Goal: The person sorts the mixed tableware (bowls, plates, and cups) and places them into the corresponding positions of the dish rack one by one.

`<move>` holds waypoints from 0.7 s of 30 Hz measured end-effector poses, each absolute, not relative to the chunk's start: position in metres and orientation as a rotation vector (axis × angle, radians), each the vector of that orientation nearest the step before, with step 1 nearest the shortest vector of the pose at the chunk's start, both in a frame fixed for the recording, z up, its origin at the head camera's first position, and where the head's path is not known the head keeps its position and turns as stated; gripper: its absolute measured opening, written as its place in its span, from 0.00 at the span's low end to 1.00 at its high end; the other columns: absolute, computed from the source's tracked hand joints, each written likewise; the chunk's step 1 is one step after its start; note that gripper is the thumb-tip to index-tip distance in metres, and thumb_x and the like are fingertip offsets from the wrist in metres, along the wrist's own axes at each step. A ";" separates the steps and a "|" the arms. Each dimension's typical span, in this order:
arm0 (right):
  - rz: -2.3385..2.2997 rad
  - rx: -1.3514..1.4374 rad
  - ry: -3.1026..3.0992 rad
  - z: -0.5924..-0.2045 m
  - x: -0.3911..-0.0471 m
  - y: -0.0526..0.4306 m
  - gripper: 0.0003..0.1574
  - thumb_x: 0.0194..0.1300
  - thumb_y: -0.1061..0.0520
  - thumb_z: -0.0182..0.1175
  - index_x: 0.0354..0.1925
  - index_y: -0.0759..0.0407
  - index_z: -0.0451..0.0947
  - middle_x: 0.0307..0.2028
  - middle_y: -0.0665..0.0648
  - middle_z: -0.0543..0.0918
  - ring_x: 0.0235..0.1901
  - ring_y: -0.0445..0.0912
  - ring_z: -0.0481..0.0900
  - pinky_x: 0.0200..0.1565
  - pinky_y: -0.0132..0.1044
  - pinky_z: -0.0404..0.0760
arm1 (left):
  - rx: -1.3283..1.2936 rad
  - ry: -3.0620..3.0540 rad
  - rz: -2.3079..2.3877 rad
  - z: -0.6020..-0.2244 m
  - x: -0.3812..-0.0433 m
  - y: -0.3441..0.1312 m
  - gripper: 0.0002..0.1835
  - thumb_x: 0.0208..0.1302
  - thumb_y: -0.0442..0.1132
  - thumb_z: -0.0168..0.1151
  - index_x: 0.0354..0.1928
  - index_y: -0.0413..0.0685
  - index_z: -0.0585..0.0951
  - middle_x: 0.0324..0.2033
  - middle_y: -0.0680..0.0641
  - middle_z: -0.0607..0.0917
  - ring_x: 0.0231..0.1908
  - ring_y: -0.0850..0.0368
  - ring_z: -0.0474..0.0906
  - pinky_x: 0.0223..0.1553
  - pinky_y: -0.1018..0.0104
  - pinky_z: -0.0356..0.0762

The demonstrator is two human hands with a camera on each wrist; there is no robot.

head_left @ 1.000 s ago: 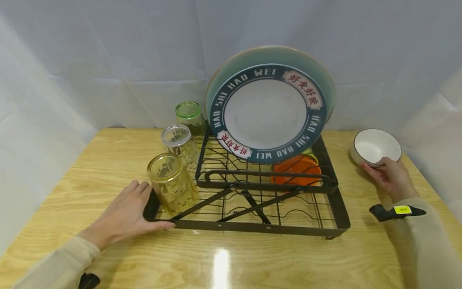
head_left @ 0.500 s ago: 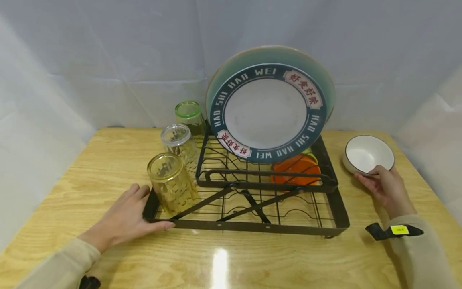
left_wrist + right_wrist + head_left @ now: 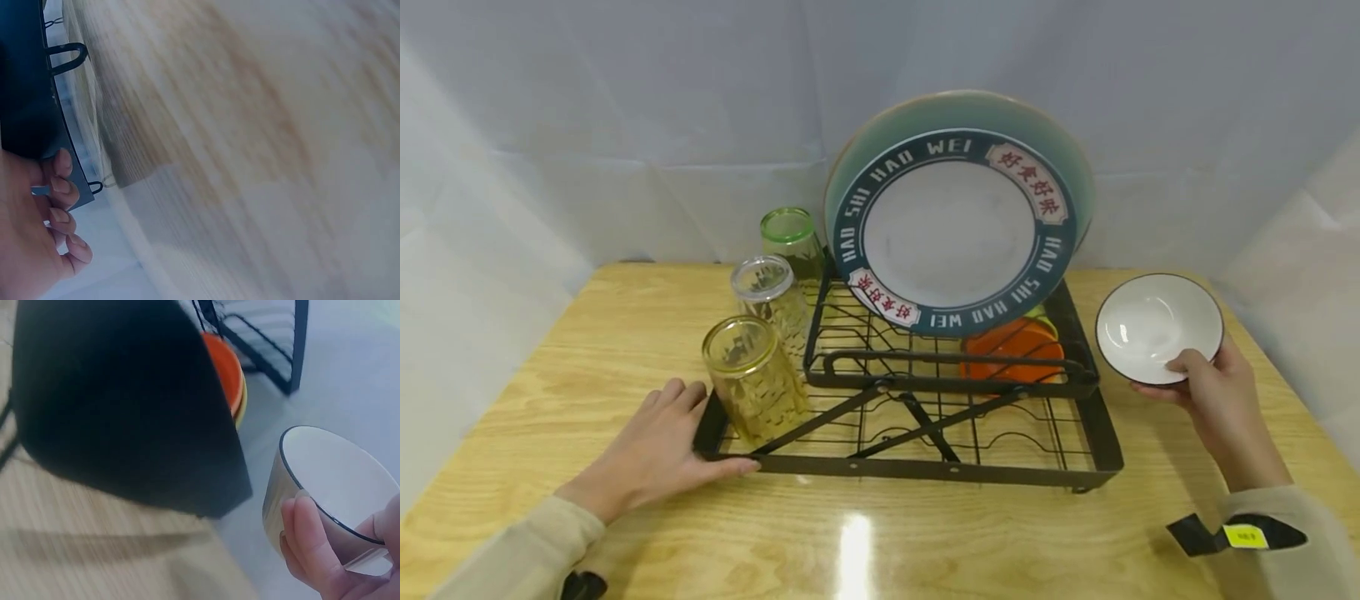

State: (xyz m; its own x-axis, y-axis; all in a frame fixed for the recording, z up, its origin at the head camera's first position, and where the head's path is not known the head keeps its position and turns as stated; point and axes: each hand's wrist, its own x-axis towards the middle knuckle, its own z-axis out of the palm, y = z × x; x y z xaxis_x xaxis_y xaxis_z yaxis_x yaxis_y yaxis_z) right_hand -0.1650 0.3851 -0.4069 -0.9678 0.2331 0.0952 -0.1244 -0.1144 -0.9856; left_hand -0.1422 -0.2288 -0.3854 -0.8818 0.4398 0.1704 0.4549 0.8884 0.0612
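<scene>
In the head view my right hand (image 3: 1221,400) pinches the near rim of a white bowl (image 3: 1157,325) with a dark edge line, thumb inside and fingers outside. The bowl is tilted with its inside facing me, to the right of the black two-tier dish rack (image 3: 917,471). The right wrist view shows the bowl (image 3: 337,475) held off the table. My left hand (image 3: 658,450) grips the rack's front left corner, thumb along the front bar. Curled fingertips (image 3: 61,185) show at the rack's edge in the left wrist view.
A yellow glass (image 3: 752,383), a clear glass (image 3: 771,292) and a green glass (image 3: 793,242) line the rack's left side. A blue-rimmed plate (image 3: 951,233) leans before a pale green dish (image 3: 970,108). An orange bowl (image 3: 1015,346) sits under the plate. White cloth (image 3: 700,125) hangs behind.
My right hand has brought the white bowl a little to the left and tipped its inside more toward me. My left hand stays on the rack's corner.
</scene>
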 end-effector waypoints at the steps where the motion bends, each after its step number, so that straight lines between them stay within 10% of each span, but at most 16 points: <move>1: 2.128 -0.103 -1.938 -0.408 -0.165 0.384 0.43 0.66 0.71 0.41 0.73 0.42 0.55 0.65 0.64 0.59 0.32 0.53 0.86 0.30 0.47 0.84 | -0.686 -2.912 -0.153 -0.385 -0.142 -0.229 0.59 0.45 0.76 0.61 0.59 0.24 0.71 0.48 0.32 0.77 0.47 0.40 0.69 0.49 0.42 0.70; 11: 1.352 -0.068 -2.266 -0.349 -0.119 0.303 0.37 0.66 0.68 0.41 0.71 0.45 0.63 0.57 0.77 0.69 0.18 0.34 0.81 0.17 0.37 0.81 | -0.630 -2.962 -0.167 -0.384 -0.141 -0.227 0.60 0.47 0.77 0.59 0.60 0.23 0.69 0.52 0.27 0.75 0.54 0.34 0.69 0.55 0.37 0.66; 16: 0.858 0.173 -2.209 -0.347 -0.116 0.293 0.35 0.63 0.69 0.44 0.65 0.48 0.72 0.36 0.77 0.82 0.11 0.26 0.72 0.10 0.25 0.72 | -0.614 -2.996 -0.176 -0.382 -0.141 -0.225 0.61 0.48 0.77 0.58 0.60 0.21 0.68 0.55 0.25 0.73 0.57 0.30 0.66 0.59 0.34 0.62; 21: 0.437 0.450 -2.116 -0.348 -0.116 0.291 0.27 0.67 0.60 0.45 0.62 0.56 0.73 0.23 0.67 0.82 0.09 0.39 0.71 0.09 0.31 0.71 | -0.600 -3.003 -0.194 -0.382 -0.139 -0.226 0.61 0.48 0.77 0.58 0.61 0.22 0.67 0.55 0.24 0.73 0.57 0.29 0.66 0.58 0.34 0.62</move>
